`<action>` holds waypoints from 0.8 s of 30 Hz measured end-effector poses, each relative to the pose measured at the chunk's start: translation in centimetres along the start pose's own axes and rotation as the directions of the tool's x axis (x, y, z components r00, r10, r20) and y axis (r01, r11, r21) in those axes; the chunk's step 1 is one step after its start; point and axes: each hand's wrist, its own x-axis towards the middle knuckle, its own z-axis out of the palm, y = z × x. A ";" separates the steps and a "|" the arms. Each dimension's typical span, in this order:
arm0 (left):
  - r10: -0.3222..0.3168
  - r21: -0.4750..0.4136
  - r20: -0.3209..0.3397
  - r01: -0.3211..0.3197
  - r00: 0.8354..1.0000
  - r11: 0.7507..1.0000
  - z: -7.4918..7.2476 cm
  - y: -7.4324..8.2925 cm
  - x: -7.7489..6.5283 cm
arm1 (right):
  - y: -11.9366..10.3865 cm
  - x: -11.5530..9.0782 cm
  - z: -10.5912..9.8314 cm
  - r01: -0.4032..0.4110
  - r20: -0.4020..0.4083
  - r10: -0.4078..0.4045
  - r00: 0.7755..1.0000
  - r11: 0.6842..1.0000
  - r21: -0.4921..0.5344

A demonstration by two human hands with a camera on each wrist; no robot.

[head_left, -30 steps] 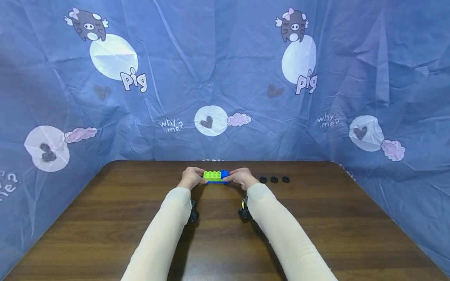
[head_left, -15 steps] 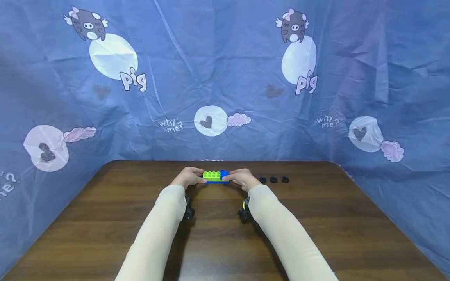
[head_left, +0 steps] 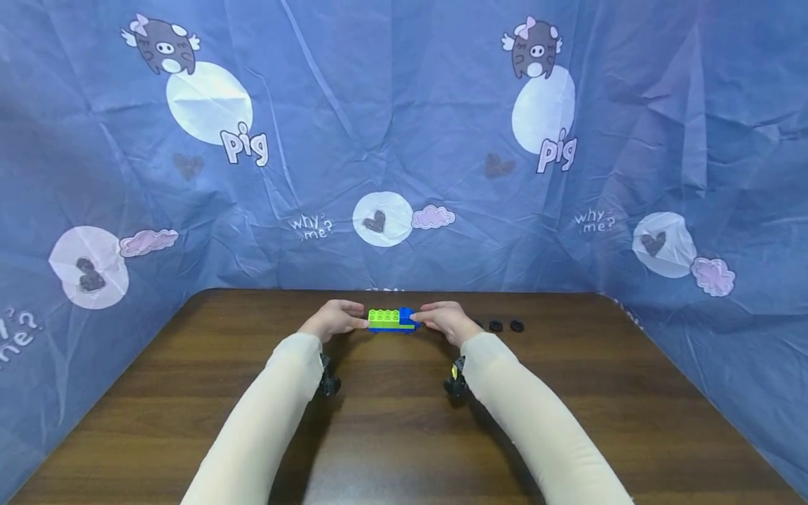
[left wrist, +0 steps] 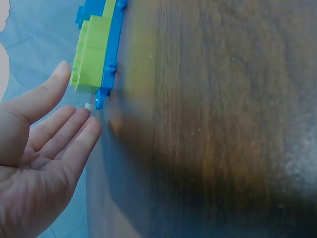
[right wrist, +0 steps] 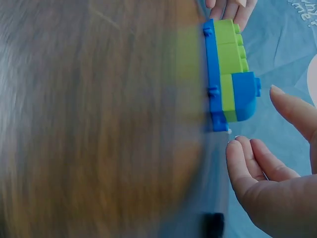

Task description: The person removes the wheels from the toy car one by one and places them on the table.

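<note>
A toy-brick vehicle (head_left: pixel 385 320) sits near the far edge of the table: lime-green studded bricks and a blue rounded brick (right wrist: pixel 243 96) on a blue base (left wrist: pixel 113 49) with small axle pegs along its side. My left hand (head_left: pixel 331 320) is just off its left end; in the left wrist view the fingers are spread and apart from the bricks. At the other end, by the blue brick, is my right hand (head_left: pixel 447 321), its thumb and fingers parted around a gap in the right wrist view. Neither hand holds anything.
To the right of my right hand, small black wheels (head_left: pixel 496 326) lie in a row, one partly hidden behind the hand. The brown wooden table (head_left: pixel 391 435) ends at a blue printed curtain (head_left: pixel 404 154). Black cameras are strapped under both wrists.
Both hands were at the ends of the toy-brick vehicle, fingers on it. Now they have let go and drawn apart, left hand leftward and right hand rightward. The vehicle stays on the table.
</note>
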 end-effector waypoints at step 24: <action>0.312 0.192 0.012 -0.309 0.950 0.931 0.7 3.5 -5.5 | -2.4 -5.5 -6.1 0.133 0.031 -0.130 0.991 0.979 -0.156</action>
